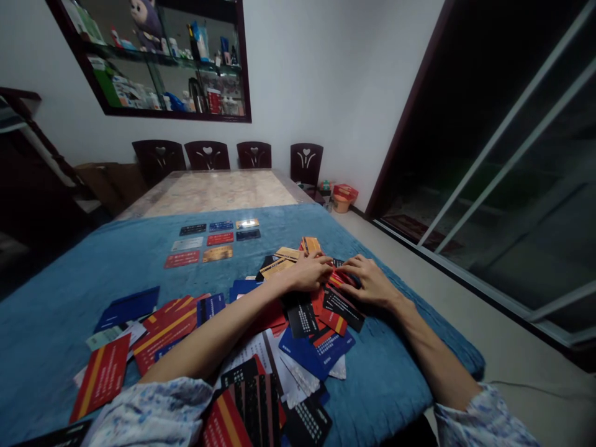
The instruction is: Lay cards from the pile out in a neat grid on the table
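The person's left grip (313, 273) and right grip (369, 282) rest at the far right of a mixed pile of cards (302, 315), close together. Fingers on both are bent and partly spread over red and black cards; I cannot tell whether either has hold of one. The pile lies on a blue cloth (382, 379) over the desk (218, 188). Beyond it, eight cards (220, 238) sit in three rows.

Left hand (311, 273) just beside right hand (371, 280) (both palm-down)
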Tool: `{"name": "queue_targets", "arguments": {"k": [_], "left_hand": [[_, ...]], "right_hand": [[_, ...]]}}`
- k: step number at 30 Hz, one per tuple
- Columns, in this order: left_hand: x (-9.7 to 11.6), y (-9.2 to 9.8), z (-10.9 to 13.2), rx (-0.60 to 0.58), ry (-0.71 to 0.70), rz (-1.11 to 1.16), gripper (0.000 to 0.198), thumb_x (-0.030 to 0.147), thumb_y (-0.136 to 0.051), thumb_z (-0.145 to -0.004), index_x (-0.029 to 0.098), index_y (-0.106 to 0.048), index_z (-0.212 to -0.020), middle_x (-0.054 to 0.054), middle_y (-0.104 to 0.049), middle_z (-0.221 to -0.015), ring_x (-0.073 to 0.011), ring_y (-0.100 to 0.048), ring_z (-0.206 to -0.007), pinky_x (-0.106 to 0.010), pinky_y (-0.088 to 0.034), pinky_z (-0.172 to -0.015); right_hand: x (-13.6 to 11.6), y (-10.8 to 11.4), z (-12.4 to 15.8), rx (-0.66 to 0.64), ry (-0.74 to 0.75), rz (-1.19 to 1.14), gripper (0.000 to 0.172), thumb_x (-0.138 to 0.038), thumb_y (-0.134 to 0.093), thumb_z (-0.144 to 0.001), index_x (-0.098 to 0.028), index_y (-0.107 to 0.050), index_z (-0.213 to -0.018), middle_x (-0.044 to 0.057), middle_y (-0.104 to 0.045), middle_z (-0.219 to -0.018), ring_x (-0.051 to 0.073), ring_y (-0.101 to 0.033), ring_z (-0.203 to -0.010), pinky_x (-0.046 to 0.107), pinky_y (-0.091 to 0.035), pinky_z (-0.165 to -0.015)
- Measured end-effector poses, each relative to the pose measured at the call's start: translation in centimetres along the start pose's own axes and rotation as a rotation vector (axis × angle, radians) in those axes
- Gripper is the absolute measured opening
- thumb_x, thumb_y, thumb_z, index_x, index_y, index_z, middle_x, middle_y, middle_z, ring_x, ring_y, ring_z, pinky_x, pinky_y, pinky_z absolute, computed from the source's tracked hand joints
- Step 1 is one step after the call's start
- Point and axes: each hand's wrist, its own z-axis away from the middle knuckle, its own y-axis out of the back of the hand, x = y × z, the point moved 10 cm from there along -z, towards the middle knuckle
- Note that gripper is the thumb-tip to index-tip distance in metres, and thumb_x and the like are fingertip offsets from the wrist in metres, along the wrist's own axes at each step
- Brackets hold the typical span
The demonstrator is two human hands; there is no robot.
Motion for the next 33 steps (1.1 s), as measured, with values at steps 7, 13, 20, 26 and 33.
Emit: {"name": "queue_targets", "arguments": {"k": [7,13,20,26,33], "left_hand": [[0.1,0.7,0.9,0.084,-0.099,-0.052,0.016,0.016,-0.055,-0.089,0.019,-0.067,-0.100,-0.008,-0.066,-0.120,-0.0283,-0.048,-0.118,-0.049,-0.036,-0.099],[1.7,0.9,1.5,0.088,-0.222,-0.259,0.012,0.014,-0.054,-0.092,0.016,-0.065,-0.095,-0.010,-0.068,-0.107,-0.0256,-0.052,-0.109,-0.040,-0.036,-0.092],[2.4,0.9,2.3,0.154,-0.385,-0.392,0.017,0.014,-0.049,-0.097,0.014,-0.065,-0.089,-0.011,-0.068,-0.090,-0.0208,-0.057,-0.090,-0.035,-0.039,-0.085],[3.0,2.1,3.4,0.224,-0.427,-0.409,0.023,0.012,-0.042,-0.099,0.012,-0.065,-0.093,-0.011,-0.068,-0.087,-0.0205,-0.058,-0.084,-0.035,-0.042,-0.081],[1.5,2.9,3.0,0.228,-0.313,-0.274,0.021,0.014,-0.043,-0.098,0.014,-0.063,-0.105,-0.012,-0.068,-0.092,-0.0225,-0.059,-0.093,-0.037,-0.042,-0.088]], "right_hand": [[-0.7,0.0,0.0,0.028,0.045,-0.088,0.035,-0.044,-0.061,-0.090,-0.023,-0.068,-0.116,0.011,-0.067,-0.110,0.025,-0.055,-0.099,0.045,-0.046,-0.085],[-0.7,0.0,0.0,0.065,0.065,-0.103,0.036,-0.046,-0.063,-0.088,-0.024,-0.070,-0.115,0.011,-0.067,-0.108,0.025,-0.055,-0.099,0.044,-0.046,-0.085],[-0.7,0.3,0.0,0.072,0.069,-0.135,0.032,-0.043,-0.061,-0.089,-0.024,-0.070,-0.113,0.011,-0.067,-0.108,0.025,-0.055,-0.099,0.045,-0.045,-0.085],[-1.3,1.1,-0.1,0.142,0.113,-0.153,0.025,-0.034,-0.058,-0.091,-0.023,-0.072,-0.108,0.010,-0.070,-0.100,0.024,-0.056,-0.093,0.044,-0.045,-0.082],[-1.4,1.9,-0.1,0.252,0.134,-0.143,0.023,-0.025,-0.052,-0.092,-0.022,-0.073,-0.102,0.010,-0.072,-0.093,0.024,-0.057,-0.087,0.042,-0.046,-0.079]]}}
